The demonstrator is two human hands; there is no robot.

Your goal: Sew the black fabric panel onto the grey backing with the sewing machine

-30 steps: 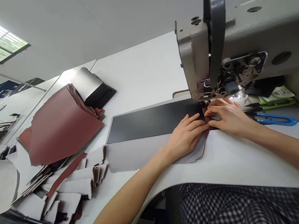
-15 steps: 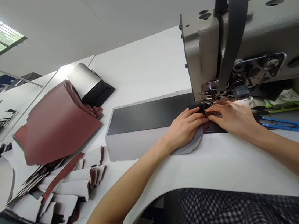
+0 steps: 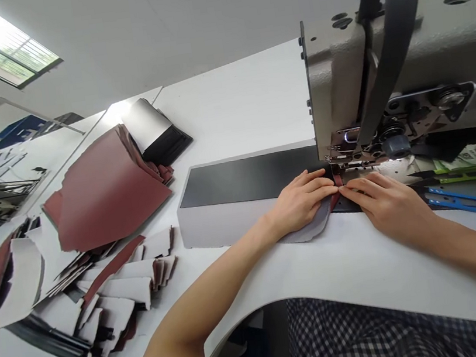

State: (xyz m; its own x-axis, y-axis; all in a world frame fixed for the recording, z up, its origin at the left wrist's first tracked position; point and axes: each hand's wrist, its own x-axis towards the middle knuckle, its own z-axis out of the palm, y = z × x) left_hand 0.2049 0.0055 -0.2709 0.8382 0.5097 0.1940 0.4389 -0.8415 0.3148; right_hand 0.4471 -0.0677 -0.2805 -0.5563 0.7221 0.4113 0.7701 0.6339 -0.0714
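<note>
My left hand [image 3: 301,202] and right hand [image 3: 390,204] pinch a curved, layered leather piece [image 3: 315,226], soft grey beneath and maroon at the edge, just below the sewing machine's presser foot [image 3: 341,159]. Blue-handled thread snips [image 3: 463,203] lie far right; smooth maroon leather panels [image 3: 107,191] fan out left of center.

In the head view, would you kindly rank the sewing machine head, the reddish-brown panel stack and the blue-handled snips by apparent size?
Largest to smallest: the sewing machine head, the reddish-brown panel stack, the blue-handled snips. Nearness to the camera may exaggerate the machine's lead.
</note>
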